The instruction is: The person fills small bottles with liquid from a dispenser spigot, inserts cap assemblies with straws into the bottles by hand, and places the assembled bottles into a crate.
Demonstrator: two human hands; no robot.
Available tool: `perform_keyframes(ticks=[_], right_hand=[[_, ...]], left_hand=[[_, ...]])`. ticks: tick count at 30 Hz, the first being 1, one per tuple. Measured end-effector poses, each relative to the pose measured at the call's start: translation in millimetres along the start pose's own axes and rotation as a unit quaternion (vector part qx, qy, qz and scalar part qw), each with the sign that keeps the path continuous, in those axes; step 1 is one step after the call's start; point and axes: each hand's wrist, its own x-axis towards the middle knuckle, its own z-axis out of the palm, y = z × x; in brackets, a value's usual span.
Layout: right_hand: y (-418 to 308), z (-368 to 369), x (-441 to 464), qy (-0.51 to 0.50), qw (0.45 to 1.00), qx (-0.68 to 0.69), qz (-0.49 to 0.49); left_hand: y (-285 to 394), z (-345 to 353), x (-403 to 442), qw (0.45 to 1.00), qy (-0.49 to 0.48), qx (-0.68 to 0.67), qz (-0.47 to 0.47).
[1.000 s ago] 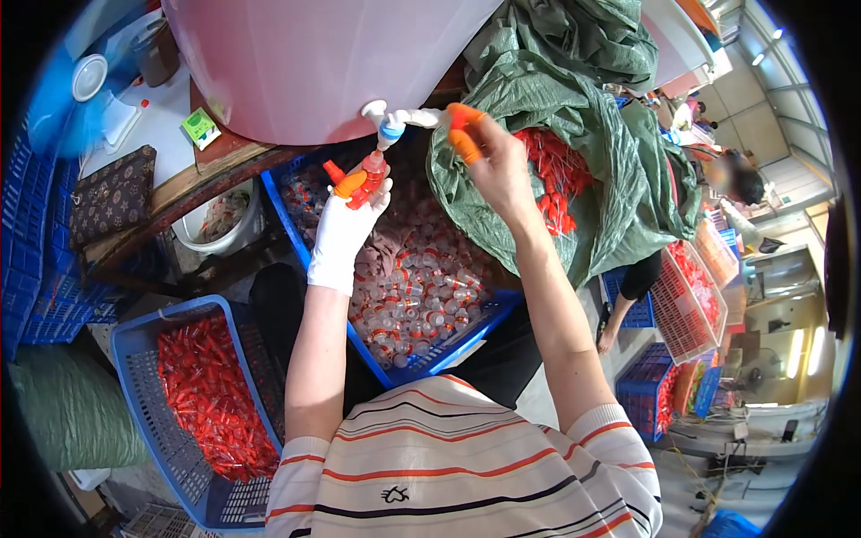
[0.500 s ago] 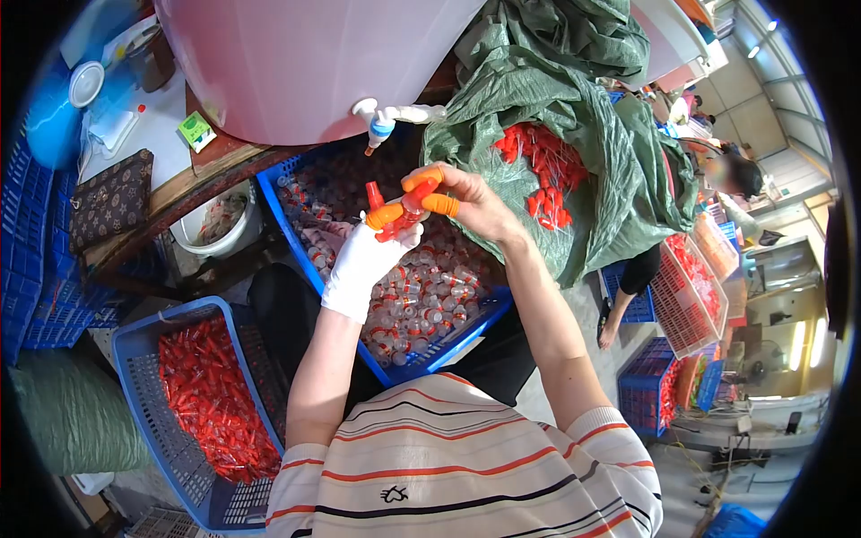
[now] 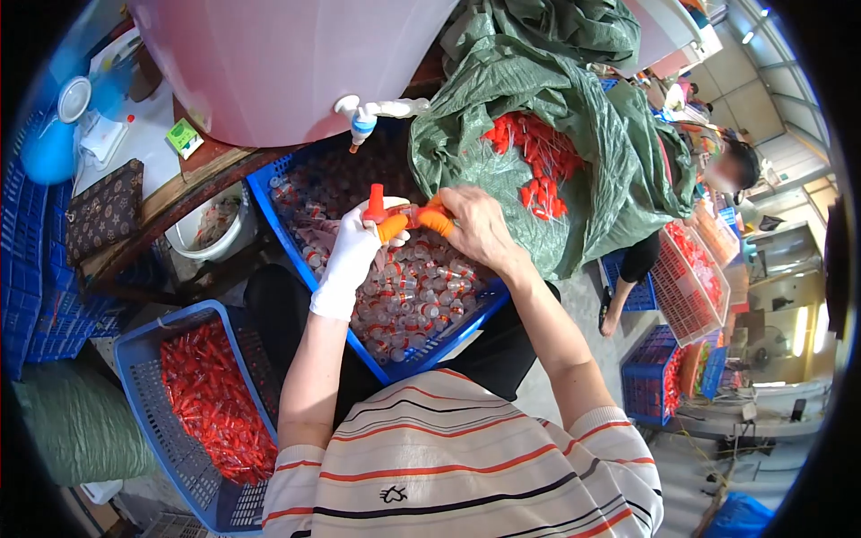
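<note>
My left hand (image 3: pixel 352 255), in a white glove with orange finger covers, is closed around a red pointed cap (image 3: pixel 376 199) that stands up from its fingers. Bare except for orange covers on its fingertips, my right hand (image 3: pixel 480 224) meets it from the right. Between the two lies a small clear bottle (image 3: pixel 412 215) with red on it, pinched by the fingers of both hands and partly hidden. Beneath them, a blue crate (image 3: pixel 437 351) holds many small clear bottles with red-and-white labels (image 3: pixel 408 300).
Above the crate hangs a tap (image 3: pixel 362 123) on a big pinkish tank (image 3: pixel 287 72). A green sack (image 3: pixel 556 81) with red caps (image 3: pixel 544 161) is right. Lower left stands a blue basket (image 3: pixel 134 386) of red pieces (image 3: pixel 211 394). Another person (image 3: pixel 628 278) is at right.
My right hand has turned, its fingers now covering the red piece that pointed up between my hands. The pieces are held more level, and the view has shifted slightly.
</note>
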Motion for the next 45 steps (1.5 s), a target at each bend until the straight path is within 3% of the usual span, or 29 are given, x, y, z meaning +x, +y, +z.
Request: perform_keyframes(ticks=[2, 6, 9, 10, 12, 13, 14, 16, 19, 20, 21, 22, 24, 26, 29, 30, 31, 32, 33, 34, 36, 37, 38, 39, 40, 42, 43, 44, 45], right_hand=[[-4, -1, -1, -0.081, 0.987, 0.024, 0.135], [-1, 4, -3, 0.103, 0.990, 0.001, -0.093], [-5, 7, -10, -0.029, 0.975, 0.194, 0.109], [-5, 8, -11, -0.068, 0.952, 0.262, 0.144], [7, 37, -17, -0.050, 0.921, 0.370, 0.106], [6, 37, -16, -0.113, 0.901, 0.396, 0.135], [6, 38, -17, -0.110, 0.891, 0.425, 0.112], [10, 1, -16, -0.029, 0.974, 0.183, 0.130], [93, -12, -36, 0.082, 0.959, -0.055, 0.267], [123, -15, -46, 0.088, 0.948, -0.115, 0.285], [137, -22, -54, 0.073, 0.945, -0.142, 0.287], [146, -24, -61, 0.058, 0.941, -0.167, 0.289], [151, -24, -64, 0.028, 0.927, -0.225, 0.300], [156, -16, -65, 0.020, 0.931, -0.203, 0.301], [157, -16, -62, 0.000, 0.929, -0.211, 0.302], [153, -18, -62, 0.011, 0.934, -0.199, 0.296], [149, -20, -62, 0.022, 0.938, -0.187, 0.291], [147, -22, -64, 0.033, 0.942, -0.176, 0.285], [147, -21, -68, 0.065, 0.944, -0.197, 0.257], [143, -23, -69, 0.082, 0.947, -0.183, 0.249], [136, -28, -69, 0.117, 0.953, -0.155, 0.231], [134, -30, -68, 0.151, 0.959, -0.140, 0.193], [130, -34, -69, 0.150, 0.957, -0.099, 0.228], [118, -41, -67, 0.150, 0.952, -0.056, 0.259], [111, -46, -63, 0.153, 0.945, -0.012, 0.289], [116, -39, -58, 0.204, 0.940, 0.132, 0.241], [111, -38, -52, 0.212, 0.933, 0.182, 0.227], [106, -36, -46, 0.218, 0.924, 0.231, 0.214], [104, -32, -39, 0.217, 0.936, 0.215, 0.178]], left_hand=[[4, 9, -4, 0.997, 0.017, 0.066, 0.036], [10, 3, -2, 0.999, 0.000, 0.049, 0.002], [-1, 9, -5, 0.963, 0.001, 0.195, 0.189], [10, 15, -13, 0.953, 0.008, 0.232, 0.194], [16, 14, -23, 0.908, 0.023, 0.312, 0.280], [16, 6, -29, 0.903, 0.024, 0.319, 0.287], [21, -3, -43, 0.892, 0.046, 0.357, 0.272], [26, -42, -76, 0.898, 0.190, 0.355, 0.177], [30, -157, -150, 0.844, 0.382, 0.337, 0.170], [36, -188, -181, 0.853, 0.440, 0.271, 0.080], [21, -243, -218, 0.816, 0.462, 0.341, 0.062], [22, -263, -243, 0.754, 0.490, 0.437, -0.024], [6, -286, -267, 0.617, 0.499, 0.606, -0.058], [21, -211, -215, 0.562, 0.498, 0.649, 0.123], [29, -85, -128, 0.654, 0.332, 0.643, 0.222], [2, -65, -104, 0.748, 0.264, 0.571, 0.212], [-18, -42, -85, 0.816, 0.137, 0.528, 0.192], [-45, -21, -70, 0.853, 0.021, 0.507, 0.127], [-95, -7, -51, 0.860, -0.064, 0.496, 0.098], [-147, -2, -39, 0.821, -0.136, 0.525, 0.177], [-189, 22, -30, 0.677, -0.266, 0.686, -0.019], [-203, 20, -28, 0.693, -0.270, 0.668, -0.033], [-216, 18, -28, 0.708, -0.271, 0.650, -0.047], [-242, 5, -31, 0.759, -0.198, 0.614, 0.081], [-223, 7, -25, 0.833, -0.154, 0.527, 0.073], [-186, 6, -16, 0.941, -0.060, 0.329, 0.057], [-192, -14, 0, 0.985, -0.032, 0.171, -0.004], [-120, 0, -6, 0.998, 0.016, -0.030, -0.049], [-110, -16, -2, 0.989, 0.026, -0.141, 0.022]])
